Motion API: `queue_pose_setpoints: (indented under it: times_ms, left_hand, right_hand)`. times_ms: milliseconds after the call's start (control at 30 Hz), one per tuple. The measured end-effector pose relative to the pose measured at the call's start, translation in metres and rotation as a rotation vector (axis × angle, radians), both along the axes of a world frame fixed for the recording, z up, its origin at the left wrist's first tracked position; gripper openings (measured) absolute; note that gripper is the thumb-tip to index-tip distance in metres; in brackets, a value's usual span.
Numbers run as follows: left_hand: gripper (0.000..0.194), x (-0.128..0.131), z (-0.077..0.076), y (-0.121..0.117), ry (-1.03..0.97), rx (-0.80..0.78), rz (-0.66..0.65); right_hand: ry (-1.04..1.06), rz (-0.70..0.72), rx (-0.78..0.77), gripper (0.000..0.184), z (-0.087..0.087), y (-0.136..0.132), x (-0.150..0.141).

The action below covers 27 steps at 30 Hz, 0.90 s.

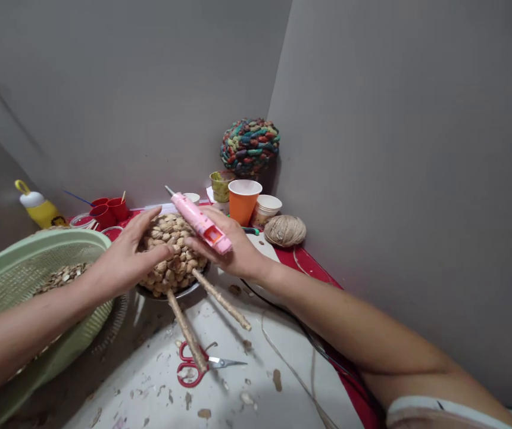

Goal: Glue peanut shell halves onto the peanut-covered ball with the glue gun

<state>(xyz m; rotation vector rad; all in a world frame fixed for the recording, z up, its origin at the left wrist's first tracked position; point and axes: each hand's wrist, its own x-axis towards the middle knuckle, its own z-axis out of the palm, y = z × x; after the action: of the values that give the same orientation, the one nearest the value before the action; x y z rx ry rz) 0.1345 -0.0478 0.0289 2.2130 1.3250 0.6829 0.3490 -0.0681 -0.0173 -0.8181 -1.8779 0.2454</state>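
Note:
A ball covered in peanut shells (173,241) rests in a shallow metal bowl (189,291). Two twine-wrapped sticks (222,300) stick out of its near side. My left hand (124,253) grips the ball's left side, thumb across the front and fingers toward the back. In my right hand (240,250) is a pink hot glue gun (199,221), its nozzle pointing up and left; part of the grip is hidden. The right hand is also close against the ball's right side. Red-handled scissors (193,363) lie below, partly under one stick.
At left is a green mesh basket (37,253) with shell pieces. Red cups (117,208), a yellow bottle (41,208), an orange cup (243,202), a twine ball (285,230) and a multicoloured ball (250,146) stand behind. A cord passes under my right arm; shell scraps litter the table (220,405).

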Motion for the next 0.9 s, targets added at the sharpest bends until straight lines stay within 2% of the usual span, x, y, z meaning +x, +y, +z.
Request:
queue_pose_setpoints:
  times_ms: [200, 533, 800, 900]
  left_hand:
    - [0.088, -0.0043, -0.0006, 0.0047, 0.019, 0.08, -0.059]
    - [0.08, -0.0021, 0.0032, -0.0002, 0.003, 0.05, -0.05]
    - [0.072, -0.0022, 0.0003, 0.001, 0.015, 0.093, -0.056]
    - [0.074, -0.001, 0.0012, 0.0005, 0.028, 0.081, -0.053]
  right_hand:
    - [0.001, 0.105, -0.027, 0.027, -0.0029, 0.0025, -0.0048]
    - [-0.007, 0.048, -0.023, 0.017, -0.0057, 0.0005, -0.008]
    - [0.002, 0.047, -0.012, 0.02, -0.0068, -0.0006, -0.0095]
    - [0.006, 0.047, -0.025, 0.02, -0.0071, 0.0001, -0.0094]
